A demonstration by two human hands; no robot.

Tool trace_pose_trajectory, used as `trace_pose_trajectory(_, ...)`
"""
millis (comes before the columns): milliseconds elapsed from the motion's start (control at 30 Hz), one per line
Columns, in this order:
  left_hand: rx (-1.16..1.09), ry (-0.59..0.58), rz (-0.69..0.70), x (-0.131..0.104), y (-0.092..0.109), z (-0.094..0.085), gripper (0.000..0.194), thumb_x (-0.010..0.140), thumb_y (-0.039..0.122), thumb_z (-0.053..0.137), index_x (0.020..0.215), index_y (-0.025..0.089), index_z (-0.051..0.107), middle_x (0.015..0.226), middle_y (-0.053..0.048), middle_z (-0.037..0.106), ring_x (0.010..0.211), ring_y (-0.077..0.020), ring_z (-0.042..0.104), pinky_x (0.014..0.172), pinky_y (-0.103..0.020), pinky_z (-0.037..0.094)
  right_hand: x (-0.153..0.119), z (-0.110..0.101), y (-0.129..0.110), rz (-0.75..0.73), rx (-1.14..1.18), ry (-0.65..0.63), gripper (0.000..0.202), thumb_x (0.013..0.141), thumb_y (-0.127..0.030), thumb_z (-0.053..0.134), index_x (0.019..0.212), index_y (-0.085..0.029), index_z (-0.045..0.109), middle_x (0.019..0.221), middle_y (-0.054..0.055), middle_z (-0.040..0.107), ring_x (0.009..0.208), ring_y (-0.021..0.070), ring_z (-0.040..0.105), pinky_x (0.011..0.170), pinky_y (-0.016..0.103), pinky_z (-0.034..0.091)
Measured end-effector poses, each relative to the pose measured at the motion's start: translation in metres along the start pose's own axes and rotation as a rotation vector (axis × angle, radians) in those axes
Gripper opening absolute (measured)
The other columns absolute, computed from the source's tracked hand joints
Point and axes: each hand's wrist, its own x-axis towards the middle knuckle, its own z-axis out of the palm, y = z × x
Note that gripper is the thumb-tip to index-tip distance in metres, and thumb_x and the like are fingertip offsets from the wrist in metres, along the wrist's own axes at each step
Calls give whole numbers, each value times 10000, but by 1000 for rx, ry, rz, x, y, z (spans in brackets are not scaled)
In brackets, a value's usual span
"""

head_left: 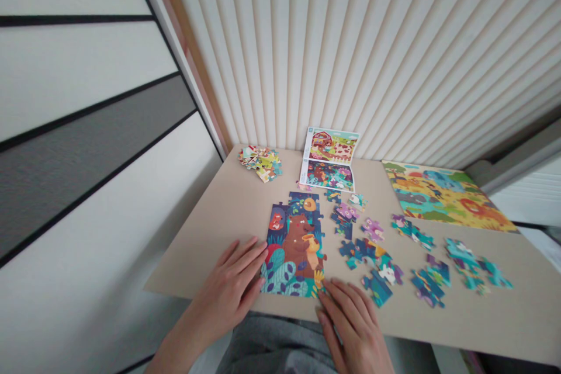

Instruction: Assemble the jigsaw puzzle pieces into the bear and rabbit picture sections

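The partly assembled cardboard jigsaw (298,245), dark blue with a brown bear among teal leaves, has a straight bottom edge and knobs along its right side. It lies flat near the front of a beige tabletop (197,245), with loose teal-and-purple puzzle pieces (379,286) to its right, a white-bordered picture leaflet (331,158) behind and a cream pleated blind (280,41) beyond. The jigsaw sits between the bare left hand (232,280), laid flat with fingers spread at its left edge, and the bare right hand (353,318), fingers extended and loosely together by its lower right corner.

place: home room, seemingly | pleated blind (280,52) | beige table (205,216) | animal jigsaw (298,245) | white panels (87,58)
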Motion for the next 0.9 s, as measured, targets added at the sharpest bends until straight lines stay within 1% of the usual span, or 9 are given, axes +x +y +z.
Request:
trace_pose_trajectory(267,-26,41,3,4,-6,4,532,1039,323,603,1563,253,545,1543,-75,635,1455,-262,565,1249,-479,436,2,-4,-3,21,19,-45,327,1006,-166,614,1313,-201,721,1309,84,778,1246,284,713,1057,493,586)
trace_pose_trajectory(367,-33,61,8,8,-10,0,500,1045,342,596,1535,247,569,1490,-85,668,1383,-255,609,1210,-449,467,3,-6,-6,35,32,-60,337,999,-143,604,1310,-192,722,1312,99,770,1252,284,707,1065,501,593)
trace_pose_trajectory(433,-28,59,32,18,-15,-6,463,1054,329,569,1509,244,591,1462,-84,680,1334,-246,633,1210,-444,460,3,-9,-7,41,55,-39,334,994,-125,597,1298,-180,725,1301,111,768,1248,280,706,1057,487,604)
trace_pose_trajectory(533,-18,33,78,53,-28,-15,443,1067,271,507,1498,254,605,1476,-76,671,1351,-246,622,1257,-480,404,1,-15,-7,48,97,-5,317,994,-103,594,1270,-177,730,1264,113,774,1216,259,713,1037,443,617)
trace_pose_trajectory(633,-95,-9,130,105,-48,-17,420,1079,276,458,1446,238,658,1444,-90,692,1310,-260,648,1208,-496,465,-6,-22,-2,69,95,16,306,1004,-102,581,1256,-187,732,1231,108,782,1174,247,725,1009,420,626)
trace_pose_trajectory(700,-121,-8,144,139,-63,-10,423,1092,295,423,1417,216,681,1432,-104,700,1312,-262,653,1192,-489,491,-13,-27,4,94,63,28,308,1012,-113,575,1264,-197,730,1235,104,784,1168,251,729,996,424,629)
trace_pose_trajectory(767,-148,-12,162,164,-75,1,435,1101,323,408,1421,212,680,1438,-101,699,1330,-251,650,1199,-471,495,-21,-32,12,123,20,32,304,1015,-130,584,1271,-209,730,1254,99,782,1178,259,729,987,430,630)
trace_pose_trajectory(833,-169,-9,169,177,-81,14,455,1112,357,394,1444,204,664,1458,-108,687,1354,-250,637,1210,-473,488,-26,-35,22,157,-21,34,306,1015,-142,600,1281,-218,730,1282,95,776,1201,267,724,988,433,629)
trace_pose_trajectory(900,-185,-6,170,181,-82,25,472,1118,392,389,1469,209,645,1481,-110,672,1376,-255,623,1218,-488,479,-27,-38,30,189,-54,18,326,1012,-144,613,1306,-229,725,1328,92,761,1249,274,707,1014,442,620)
